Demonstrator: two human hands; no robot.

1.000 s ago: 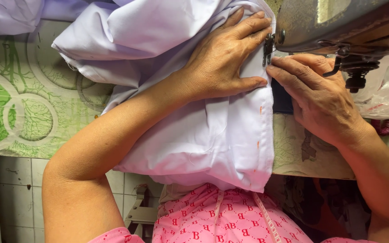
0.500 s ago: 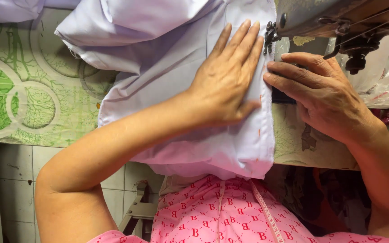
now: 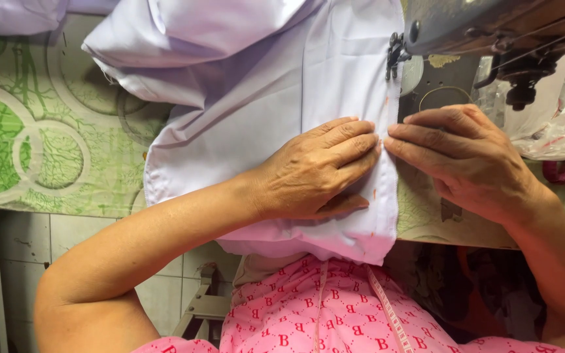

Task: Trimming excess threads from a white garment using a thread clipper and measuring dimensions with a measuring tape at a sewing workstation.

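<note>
Pale lilac cloth point(image 3: 256, 98) spread over table with green patterned cover point(image 3: 40, 144), right edge under head of sewing machine point(image 3: 465, 26), lower hem hanging over table edge. Left hand point(image 3: 315, 173) flat on cloth, fingers stretched, pressing near the edge, gripping nothing. Right hand point(image 3: 465, 157) just beside, palm down, fingertips point(image 3: 397, 140) touching cloth edge and meeting left fingertips, nothing pinched as far as visible. Clear plastic bag point(image 3: 557, 117) at right, contents not recognisable. Measuring tape point(image 3: 387, 314) on pink garment below.
</note>
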